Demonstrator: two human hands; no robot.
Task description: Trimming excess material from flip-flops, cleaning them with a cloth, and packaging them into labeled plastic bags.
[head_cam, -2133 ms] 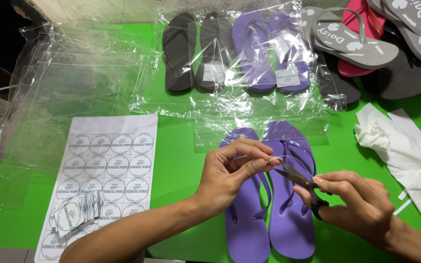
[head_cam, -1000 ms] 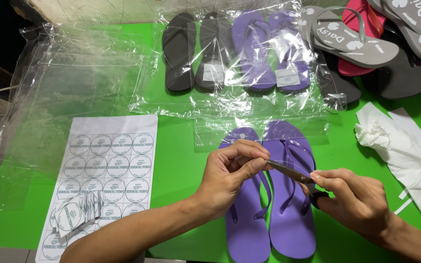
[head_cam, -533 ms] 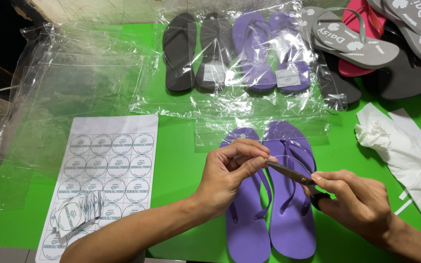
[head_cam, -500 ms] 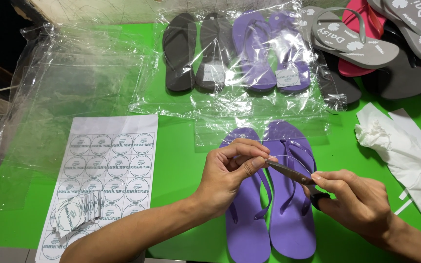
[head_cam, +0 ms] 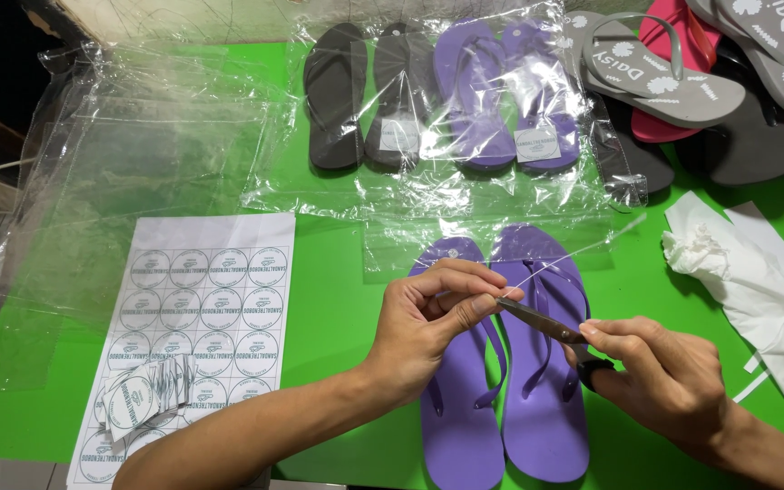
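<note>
Both hands are up over the purple flip-flops [head_cam: 501,363], which lie side by side, soles down, on the green surface [head_cam: 338,299] right in front of the person. The left hand [head_cam: 428,318] has thumb and forefinger closed in a fine pinch on a thin clear plastic strand [head_cam: 573,254], and that strand runs up and to the right, away from the fingertips. Pulling it taut like that looks like a way to keep it steady for the blades. The right hand [head_cam: 664,381] is curled around small scissors [head_cam: 537,319], fingers closed on the handle end, with the slim metal tips pointing left and meeting the strand just beside the left fingertips (whether the blades are parted or closed is too fine to tell).

Off to the left lies a white sheet of round stickers [head_cam: 201,308], with a small heap of cut labels [head_cam: 147,395] on its lower corner, handy for reaching. Beyond the pair, clear plastic bags [head_cam: 138,154] are spread flat, and two bagged pairs, one dark grey [head_cam: 356,91] and one purple [head_cam: 501,91], lie at the far edge. Loose grey and pink flip-flops [head_cam: 710,82] are piled at top right, with crumpled white paper [head_cam: 755,281] beside the right hand.
</note>
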